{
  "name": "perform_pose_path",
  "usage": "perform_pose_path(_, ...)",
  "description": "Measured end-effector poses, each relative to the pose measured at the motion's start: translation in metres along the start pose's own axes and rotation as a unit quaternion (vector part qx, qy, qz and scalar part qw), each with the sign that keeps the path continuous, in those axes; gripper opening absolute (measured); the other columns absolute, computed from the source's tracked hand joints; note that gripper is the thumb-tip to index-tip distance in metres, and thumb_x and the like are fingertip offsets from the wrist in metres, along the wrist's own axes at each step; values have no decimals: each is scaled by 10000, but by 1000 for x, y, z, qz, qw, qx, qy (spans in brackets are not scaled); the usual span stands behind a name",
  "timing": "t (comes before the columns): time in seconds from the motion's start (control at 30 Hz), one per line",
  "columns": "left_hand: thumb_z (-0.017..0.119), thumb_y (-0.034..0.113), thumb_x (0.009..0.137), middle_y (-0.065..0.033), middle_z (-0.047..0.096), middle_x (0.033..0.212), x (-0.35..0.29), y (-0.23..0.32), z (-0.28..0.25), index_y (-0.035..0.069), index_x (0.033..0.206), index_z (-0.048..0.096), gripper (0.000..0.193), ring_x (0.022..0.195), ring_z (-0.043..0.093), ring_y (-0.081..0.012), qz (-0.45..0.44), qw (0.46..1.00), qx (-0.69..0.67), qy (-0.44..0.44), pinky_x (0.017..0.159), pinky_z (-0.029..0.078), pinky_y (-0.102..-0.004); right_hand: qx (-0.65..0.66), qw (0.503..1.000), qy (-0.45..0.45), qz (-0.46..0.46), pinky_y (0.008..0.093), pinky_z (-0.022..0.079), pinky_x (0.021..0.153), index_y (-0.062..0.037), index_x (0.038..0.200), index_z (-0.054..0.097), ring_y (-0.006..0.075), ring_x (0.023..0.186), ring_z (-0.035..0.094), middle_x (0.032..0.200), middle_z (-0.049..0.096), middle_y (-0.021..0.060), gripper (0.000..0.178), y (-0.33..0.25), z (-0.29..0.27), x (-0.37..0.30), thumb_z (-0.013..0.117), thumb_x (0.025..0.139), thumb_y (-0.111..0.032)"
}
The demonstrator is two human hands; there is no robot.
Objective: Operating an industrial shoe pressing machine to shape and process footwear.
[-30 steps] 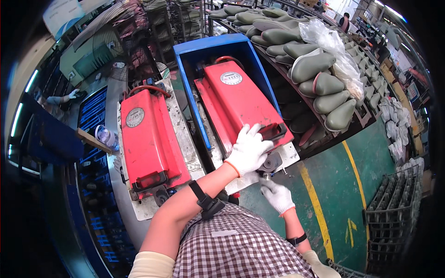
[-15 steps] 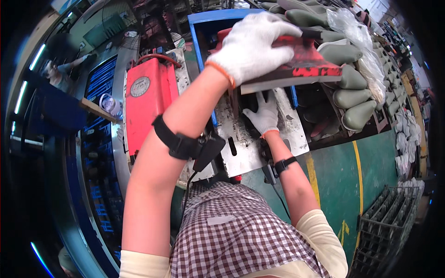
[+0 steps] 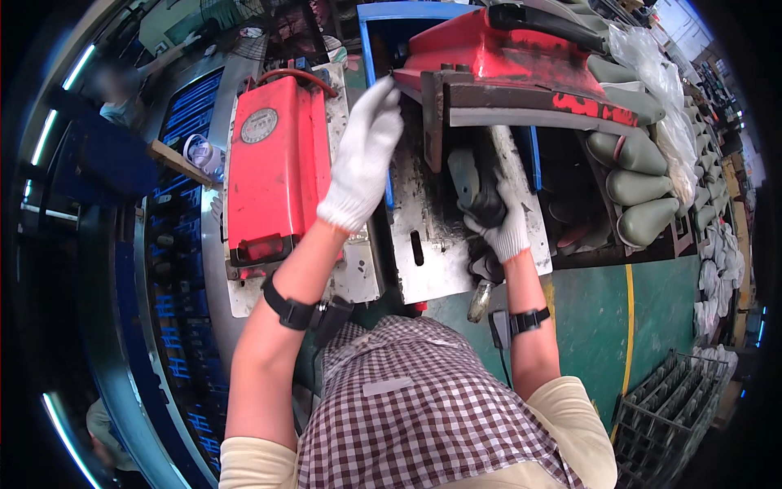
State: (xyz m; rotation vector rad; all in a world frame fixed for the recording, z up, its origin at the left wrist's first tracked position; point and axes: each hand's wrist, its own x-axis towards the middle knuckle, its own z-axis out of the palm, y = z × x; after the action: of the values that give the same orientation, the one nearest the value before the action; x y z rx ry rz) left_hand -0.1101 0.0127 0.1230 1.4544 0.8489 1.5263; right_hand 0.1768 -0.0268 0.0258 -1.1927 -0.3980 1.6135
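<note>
Shoe-shaped piece (image 3: 466, 181), grey and dark, is held in the gloved right hand (image 3: 512, 234) and is found just beyond and to the left of that palm, its long axis directed away from the wrist, the far end angled slightly leftward. The gloved left hand (image 3: 365, 163) is placed farther from it, empty, with fingers extended toward the left corner of the raised red cover (image 3: 509, 61); contact there cannot be confirmed. Beneath the right hand, a pale plate (image 3: 436, 269) is seen.
</note>
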Motion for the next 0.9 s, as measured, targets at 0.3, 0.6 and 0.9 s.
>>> perform_pose_path(0.3,682,559,988,-147,474,1552,-164,-21,-69,25,1673,153,1017,1318,589,-258,-408,891,-190,-54,1117,490,-423,96,970,-217,55,575,617,921,-146,1632,352,427,1323,608,1557,510,210,766,94,41,-95,636,991,-453)
perform_pose_path(0.6,909,261,801,-95,587,1452,-270,33,-140,35,1550,428,919,1339,563,-220,-362,912,-188,39,1144,462,-411,-103,934,-330,88,410,331,1251,59,1593,352,287,1457,477,1580,475,185,920,147,167,-137,723,776,-140)
perform_pose_path(0.9,789,-5,718,-71,572,1450,-330,58,-242,65,1608,365,988,1314,564,-208,-263,915,-136,276,1121,462,-377,-493,730,-383,-277,437,382,1204,-36,1356,669,326,1350,568,1391,654,163,417,246,219,-123,649,948,-120)
